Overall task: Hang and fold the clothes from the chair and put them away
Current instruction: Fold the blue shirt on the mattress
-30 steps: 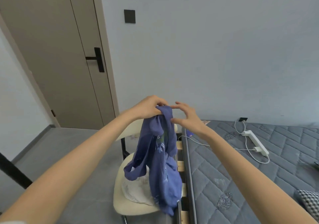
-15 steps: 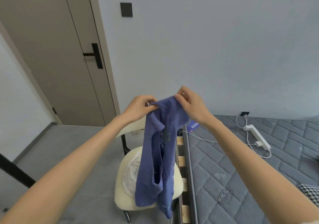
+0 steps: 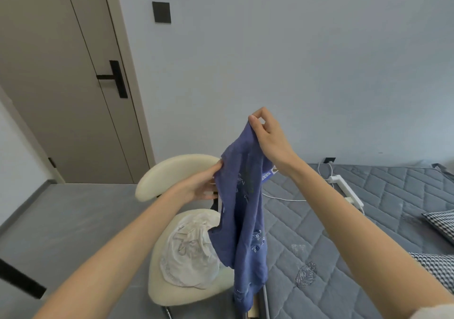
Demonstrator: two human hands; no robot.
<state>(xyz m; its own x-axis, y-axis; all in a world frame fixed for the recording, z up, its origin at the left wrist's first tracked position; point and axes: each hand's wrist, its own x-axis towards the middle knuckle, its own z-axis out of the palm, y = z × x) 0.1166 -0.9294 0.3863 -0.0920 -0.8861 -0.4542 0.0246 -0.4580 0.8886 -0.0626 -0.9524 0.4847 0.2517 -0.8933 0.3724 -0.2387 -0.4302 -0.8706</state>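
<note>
The right hand (image 3: 269, 138) pinched the blue top (image 3: 242, 208) high, the left hand (image 3: 205, 184) gripped its edge lower; spreading both corners level would probably open it cleanly.

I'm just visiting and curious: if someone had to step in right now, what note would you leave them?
Right hand: raised, pinching the top edge of the blue garment.
Left hand: lower, gripping the garment's side edge.
The garment hangs in the air over the cream chair, beside the grey mattress.
A white garment lies crumpled on the chair seat.
Done: blue garment lifted.
Left: fold or hang both and put them away.
</note>
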